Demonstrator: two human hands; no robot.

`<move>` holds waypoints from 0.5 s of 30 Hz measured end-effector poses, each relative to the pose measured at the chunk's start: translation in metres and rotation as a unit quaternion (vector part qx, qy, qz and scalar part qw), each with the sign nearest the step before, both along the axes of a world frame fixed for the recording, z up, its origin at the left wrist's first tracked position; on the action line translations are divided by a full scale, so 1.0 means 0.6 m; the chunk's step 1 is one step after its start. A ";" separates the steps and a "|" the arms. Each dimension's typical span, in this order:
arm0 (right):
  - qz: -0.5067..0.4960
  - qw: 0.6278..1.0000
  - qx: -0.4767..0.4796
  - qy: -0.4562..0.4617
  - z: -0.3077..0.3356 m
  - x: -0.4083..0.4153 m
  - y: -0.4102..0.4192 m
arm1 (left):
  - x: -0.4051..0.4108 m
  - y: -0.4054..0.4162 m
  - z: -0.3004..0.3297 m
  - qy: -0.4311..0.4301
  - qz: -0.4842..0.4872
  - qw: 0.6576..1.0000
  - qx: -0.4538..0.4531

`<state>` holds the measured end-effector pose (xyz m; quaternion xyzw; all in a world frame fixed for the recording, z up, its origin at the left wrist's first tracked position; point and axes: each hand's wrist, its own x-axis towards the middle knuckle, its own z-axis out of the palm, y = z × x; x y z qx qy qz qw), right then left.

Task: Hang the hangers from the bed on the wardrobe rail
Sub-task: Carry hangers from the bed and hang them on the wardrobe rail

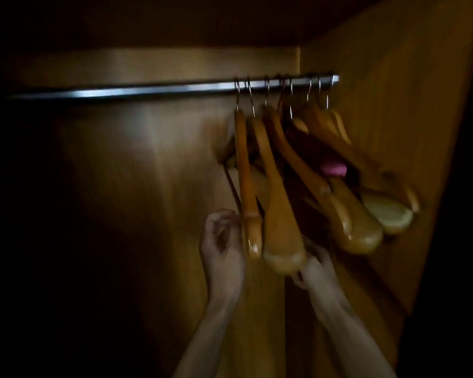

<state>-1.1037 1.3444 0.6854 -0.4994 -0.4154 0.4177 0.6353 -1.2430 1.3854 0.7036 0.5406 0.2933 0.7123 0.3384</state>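
A metal wardrobe rail runs across the top of the dim wardrobe. Several wooden hangers hang bunched at its right end, tilted towards me. My left hand is raised beside the lower end of the leftmost hanger, its fingers curled against that hanger's edge. The dim, blurred picture does not show whether they hold it. My right hand is under the broad rounded end of the second hanger, with fingers behind it and the thumb below, gripping it.
The wardrobe's wooden back panel lies behind the rail. The right side wall stands close to the outermost hangers. A small pink thing shows among the hangers. The left stretch of the rail carries nothing.
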 end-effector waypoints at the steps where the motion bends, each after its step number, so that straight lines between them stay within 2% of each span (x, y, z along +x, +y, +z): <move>1: -0.024 0.999 -0.015 -0.020 -0.022 -0.003 -0.002 | -0.001 -0.003 -0.040 0.007 0.001 1.000 -0.025; 2: -0.030 0.998 -0.025 -0.051 -0.054 0.001 -0.003 | -0.001 -0.002 -0.087 0.027 0.006 0.998 -0.055; 4: -0.014 0.990 -0.079 -0.120 -0.130 0.005 -0.013 | -0.001 -0.002 -0.194 0.120 0.001 0.982 -0.144; 6: 0.011 0.976 -0.152 -0.157 -0.224 0.014 -0.036 | -0.001 -0.018 -0.310 0.227 -0.076 0.934 -0.267; 9: 0.057 0.947 -0.261 -0.176 -0.344 0.022 -0.083 | -0.003 -0.072 -0.467 0.360 -0.215 0.816 -0.399; 12: 0.075 0.905 -0.394 -0.144 -0.470 0.029 -0.149 | -0.004 -0.128 -0.601 0.472 -0.297 0.694 -0.455; 15: 0.056 0.871 -0.484 -0.063 -0.586 0.032 -0.242 | -0.006 -0.186 -0.706 0.560 -0.339 0.583 -0.482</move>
